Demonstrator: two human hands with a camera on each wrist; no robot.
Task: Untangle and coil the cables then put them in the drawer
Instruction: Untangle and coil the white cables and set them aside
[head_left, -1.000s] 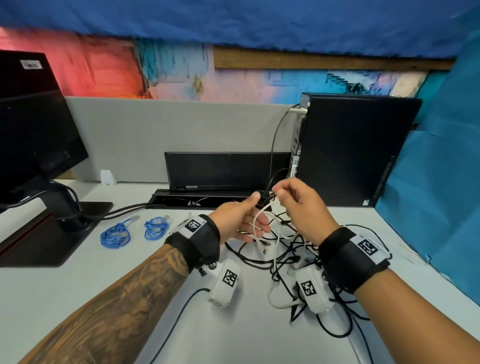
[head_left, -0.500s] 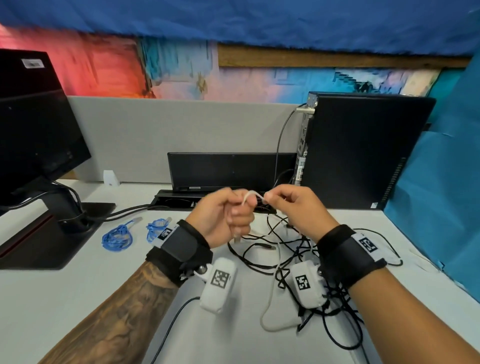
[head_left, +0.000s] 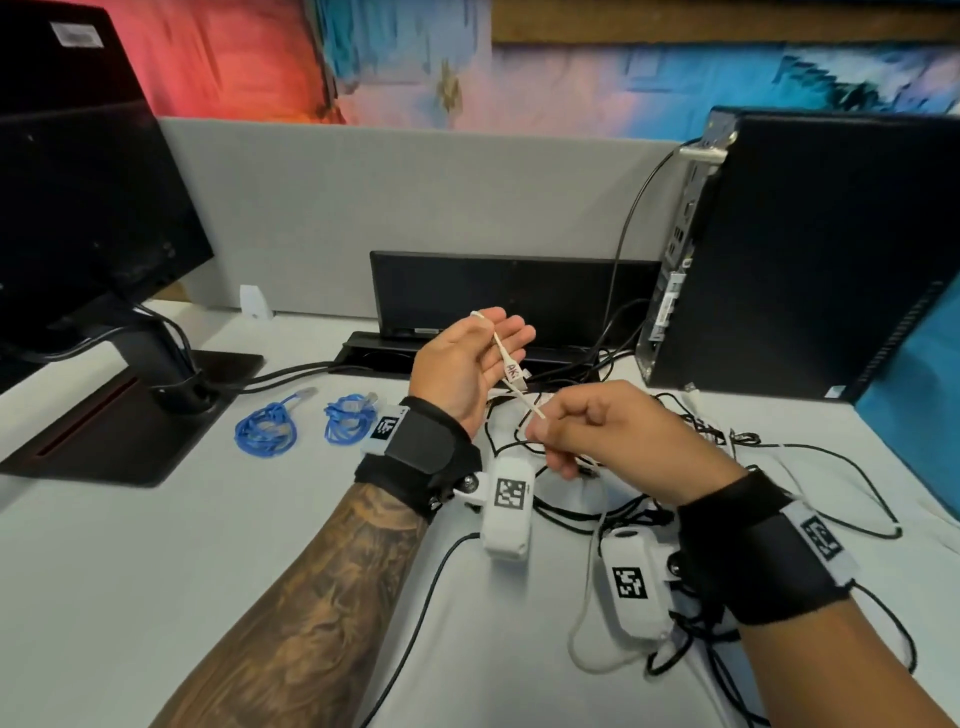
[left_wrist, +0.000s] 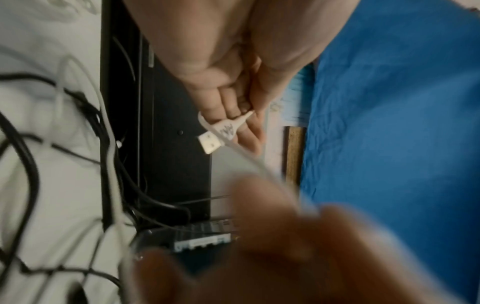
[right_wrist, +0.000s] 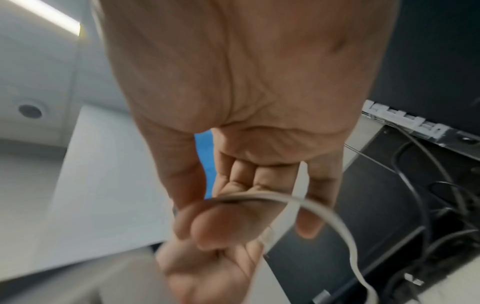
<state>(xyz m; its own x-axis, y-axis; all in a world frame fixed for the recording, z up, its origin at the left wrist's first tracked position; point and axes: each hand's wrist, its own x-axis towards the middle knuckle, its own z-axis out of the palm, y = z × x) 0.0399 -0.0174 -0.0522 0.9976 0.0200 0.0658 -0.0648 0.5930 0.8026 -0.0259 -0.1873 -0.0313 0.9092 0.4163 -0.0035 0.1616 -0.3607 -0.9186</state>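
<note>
A white USB cable lies across my left hand, which is raised palm-up above the desk with straight fingers. Its labelled plug hangs over the palm. In the left wrist view the cable tucks in between thumb and forefinger. My right hand, just below and to the right, pinches the same cable a short way along. The rest of the cable trails down to the desk. Under both hands sits a tangle of black cables. No drawer is in view.
Two coiled blue cables lie on the white desk to the left. A monitor on its stand fills the far left. A black box stands at the back, a PC tower at the right.
My left hand has turned palm-up and opened its fingers out of a fist. My right hand has drawn the white cable down and toward me.
</note>
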